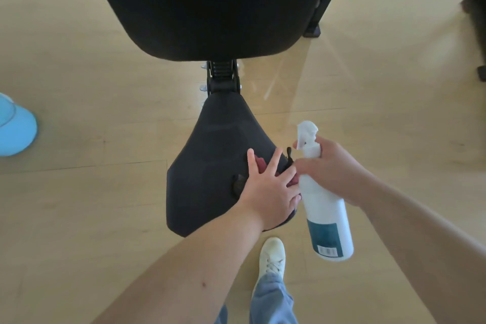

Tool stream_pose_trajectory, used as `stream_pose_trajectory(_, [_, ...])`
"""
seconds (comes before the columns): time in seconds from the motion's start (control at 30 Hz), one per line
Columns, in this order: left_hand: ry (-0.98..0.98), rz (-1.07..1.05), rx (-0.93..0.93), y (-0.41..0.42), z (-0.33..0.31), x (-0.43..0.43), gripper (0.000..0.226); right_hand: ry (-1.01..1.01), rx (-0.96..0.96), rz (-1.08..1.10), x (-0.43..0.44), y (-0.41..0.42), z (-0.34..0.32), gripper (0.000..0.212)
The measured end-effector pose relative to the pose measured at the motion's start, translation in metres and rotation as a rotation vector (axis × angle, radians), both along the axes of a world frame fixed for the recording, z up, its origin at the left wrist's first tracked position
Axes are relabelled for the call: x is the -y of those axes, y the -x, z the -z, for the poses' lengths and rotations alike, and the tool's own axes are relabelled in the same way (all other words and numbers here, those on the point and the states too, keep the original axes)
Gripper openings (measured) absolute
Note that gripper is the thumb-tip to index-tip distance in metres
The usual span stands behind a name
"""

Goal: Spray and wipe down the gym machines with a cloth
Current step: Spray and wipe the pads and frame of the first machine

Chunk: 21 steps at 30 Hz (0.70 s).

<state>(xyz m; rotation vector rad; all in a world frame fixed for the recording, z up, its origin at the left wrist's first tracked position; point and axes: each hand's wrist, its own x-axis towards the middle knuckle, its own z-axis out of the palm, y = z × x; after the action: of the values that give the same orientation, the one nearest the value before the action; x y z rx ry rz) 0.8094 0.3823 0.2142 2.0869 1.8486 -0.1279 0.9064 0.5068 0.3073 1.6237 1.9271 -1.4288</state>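
I see left hand [268, 189] flat, fingers spread, pressing what looks like a red cloth [261, 163] onto seat [202, 166]. At its 3 o'clock, right hand [332, 171] grips spray bottle [327, 221].

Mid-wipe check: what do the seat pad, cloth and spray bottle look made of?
Seat pad: probably vinyl or faux leather over foam; matte black, smooth, faintly creased.
Cloth: soft fabric, dark red, bunched under the left hand; weave too small to tell.
Spray bottle: opaque white plastic, slight sheen, teal printed label, gripped by the right hand.
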Motion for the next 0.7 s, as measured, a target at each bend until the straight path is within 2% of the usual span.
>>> stream_pose_trajectory(0.1, [-0.028,-0.046,0.012,-0.007,-0.001,0.007,0.040,-0.029,0.046,-0.011,0.000,-0.010,-0.002,0.025])
stream_pose_trajectory(0.27, [-0.040,-0.066,0.022,-0.001,0.000,0.057,0.047,-0.015,0.089,-0.040,0.021,-0.007,-0.006,0.018])
stream_pose_trajectory(0.33, [-0.020,-0.116,0.024,0.004,0.000,0.075,0.050,-0.001,0.106,-0.091,0.033,0.002,-0.008,0.026])
stream_pose_trajectory(0.47, [0.041,-0.287,0.005,0.024,-0.001,0.115,0.052,0.008,0.124,-0.244,0.058,0.030,-0.012,0.046])
stream_pose_trajectory(0.6, [0.064,-0.501,-0.019,0.063,0.000,0.149,0.054,0.003,0.109,-0.343,0.077,0.059,-0.016,0.042])
stream_pose_trajectory(0.7, [0.101,-0.675,-0.012,0.093,0.004,0.133,0.053,0.002,0.088,-0.383,0.085,0.075,-0.017,0.037])
